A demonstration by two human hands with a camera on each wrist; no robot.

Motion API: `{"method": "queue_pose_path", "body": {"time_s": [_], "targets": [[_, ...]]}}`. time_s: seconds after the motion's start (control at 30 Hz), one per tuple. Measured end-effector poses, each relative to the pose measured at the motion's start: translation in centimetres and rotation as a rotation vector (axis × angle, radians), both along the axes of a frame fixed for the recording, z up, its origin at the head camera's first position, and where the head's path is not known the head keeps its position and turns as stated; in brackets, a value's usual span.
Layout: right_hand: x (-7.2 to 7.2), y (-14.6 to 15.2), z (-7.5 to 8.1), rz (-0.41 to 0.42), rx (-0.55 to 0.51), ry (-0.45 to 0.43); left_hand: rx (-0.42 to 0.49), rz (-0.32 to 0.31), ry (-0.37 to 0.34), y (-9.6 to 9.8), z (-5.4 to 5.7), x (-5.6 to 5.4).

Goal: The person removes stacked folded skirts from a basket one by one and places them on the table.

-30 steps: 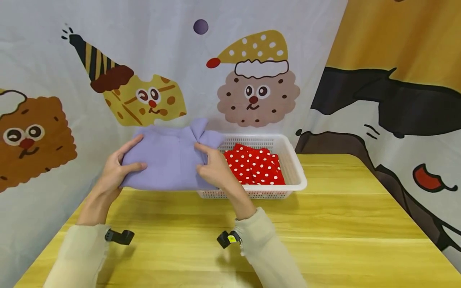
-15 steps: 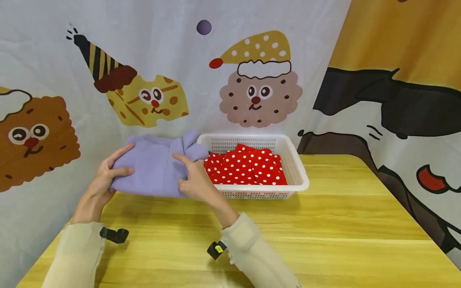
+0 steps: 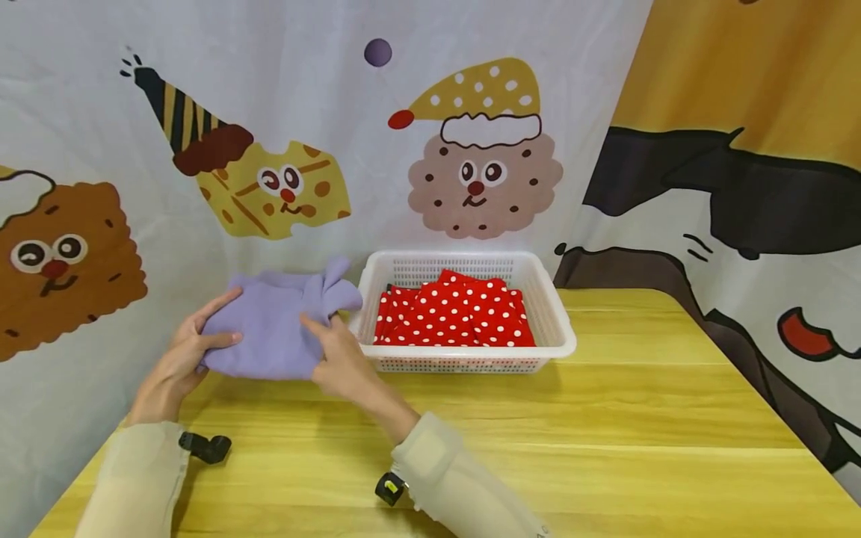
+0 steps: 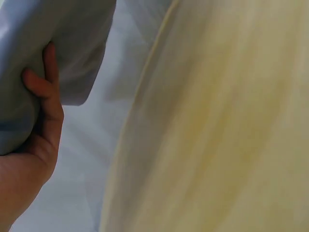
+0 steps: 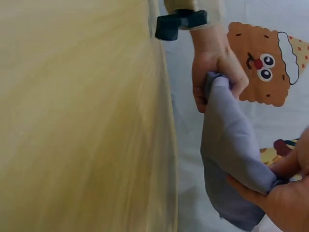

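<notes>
The purple cloth [image 3: 262, 329] was in both your hands, just left of the basket [image 3: 471, 352], and it seemed to be held off the table [image 3: 605, 433]. Compared with one second before, you had brought it to the left and lower, so it no longer covered the basket's left part, and more of the red cloth [image 3: 457, 310] inside was showing. I judge that this gave you more free room for handling the bundle, but its loose end was so near the left rim that I could not tell if they touched.

The long axis of the bundle went from hand to hand, almost sideways in the head view. Its gathered end pointed right, to the basket, with one flap standing upward.

Your left hand [image 3: 184, 351] gripped the left end, thumb in front and fingers curled around it. Your right hand [image 3: 339, 362] pinched the right end, with the index finger lying along the front.

Behind, a printed backdrop [image 3: 303, 75] was hanging.
</notes>
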State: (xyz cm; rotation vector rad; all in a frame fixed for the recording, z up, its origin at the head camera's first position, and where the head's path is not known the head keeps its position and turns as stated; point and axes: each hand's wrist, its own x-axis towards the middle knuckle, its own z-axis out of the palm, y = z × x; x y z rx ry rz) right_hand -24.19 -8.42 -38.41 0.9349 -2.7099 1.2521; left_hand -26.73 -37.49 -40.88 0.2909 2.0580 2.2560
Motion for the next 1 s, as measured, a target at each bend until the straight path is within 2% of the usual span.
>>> {"method": "queue_pose_path", "body": {"time_s": [0.17, 0.27, 0.37, 0.5, 0.63, 0.73, 0.83, 0.93, 1.0], "targets": [[-0.2, -0.4, -1.9, 0.063, 0.171, 0.072, -0.077, 0.026, -0.038, -0.6, -1.2, -0.2], [-0.5, -0.4, -3.0, 0.063, 0.244, 0.063, -0.19, 0.072, -0.09, -0.6, -1.5, -0.2], [-0.8, -0.1, -3.5, 0.032, 0.295, 0.013, -0.324, 0.105, -0.135, -0.4, -1.7, -0.3], [-1.0, 0.4, -3.4, -0.038, 0.244, -0.146, -0.442, 0.142, -0.174, -0.2, -1.8, -0.6], [-0.8, 0.9, -3.1, -0.035, 0.039, -0.408, -0.483, 0.219, -0.224, 0.0, -1.7, -0.7], [-0.8, 1.0, -3.1, -0.021, -0.099, -0.555, -0.527, 0.268, -0.258, -0.1, -1.1, -0.6], [-0.9, 0.9, -3.3, -0.03, -0.143, -0.567, -0.572, 0.256, -0.279, -0.3, -0.4, -0.4], [-1.0, 0.6, -3.5, -0.074, -0.086, -0.484, -0.575, 0.219, -0.287, -0.4, 0.1, -0.2], [-1.0, 0.4, -3.5, -0.11, -0.026, -0.435, -0.541, 0.203, -0.28, -0.5, 0.3, -0.2]]}}
